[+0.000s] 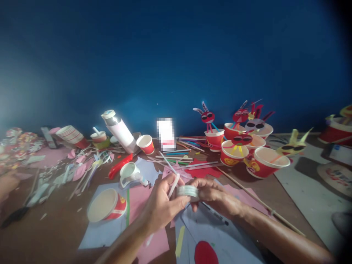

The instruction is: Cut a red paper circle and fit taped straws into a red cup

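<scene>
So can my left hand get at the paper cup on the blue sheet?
Probably yes: nothing tall stands between your left hand and the paper cup, though that hand would likely have to release the pale roll first.

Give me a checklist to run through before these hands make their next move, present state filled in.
1. White straw held in the left hand: ok.
2. Tape roll held, with the right hand on its far side and the left thumb against it: ok.
3. Loose end of the tape found: cannot tell, the roll is too blurred.
4. White paper below the hands free of other things: not ok, a dark pen and a yellow strip lie there.
5. Red paper oval wholly in view: not ok, the picture's bottom edge cuts it off.
</scene>
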Demonstrator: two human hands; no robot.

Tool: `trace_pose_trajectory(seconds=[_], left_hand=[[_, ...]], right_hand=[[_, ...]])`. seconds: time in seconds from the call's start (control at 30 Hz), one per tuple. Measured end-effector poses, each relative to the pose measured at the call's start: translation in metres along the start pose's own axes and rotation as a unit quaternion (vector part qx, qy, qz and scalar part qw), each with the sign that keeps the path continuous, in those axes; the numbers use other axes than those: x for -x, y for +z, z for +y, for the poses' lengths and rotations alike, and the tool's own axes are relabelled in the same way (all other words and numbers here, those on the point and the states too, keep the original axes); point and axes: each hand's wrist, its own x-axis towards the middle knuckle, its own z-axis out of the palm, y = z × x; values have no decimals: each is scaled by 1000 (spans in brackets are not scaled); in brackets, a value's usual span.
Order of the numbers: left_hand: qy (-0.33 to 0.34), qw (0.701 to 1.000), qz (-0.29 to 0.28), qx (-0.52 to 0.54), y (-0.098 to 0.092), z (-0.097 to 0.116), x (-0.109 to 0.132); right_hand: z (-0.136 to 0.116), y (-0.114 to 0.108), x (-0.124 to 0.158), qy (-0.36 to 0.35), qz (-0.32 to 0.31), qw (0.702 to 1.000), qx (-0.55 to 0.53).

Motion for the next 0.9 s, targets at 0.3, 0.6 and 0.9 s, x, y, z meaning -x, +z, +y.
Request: trace_pose_trajectory(seconds=[0.3, 0.6, 0.9], left_hand=[[-9, 997, -71, 10, -8, 11, -11], [-43, 997, -64, 7, -4, 0, -21], [-37, 998, -14, -49, 6, -7, -28]], right_hand=[[1, -12, 0, -45, -24, 999, -7], [3, -12, 2, -48, 20, 993, 108], [-6, 4, 2, -32, 84, 976, 197]])
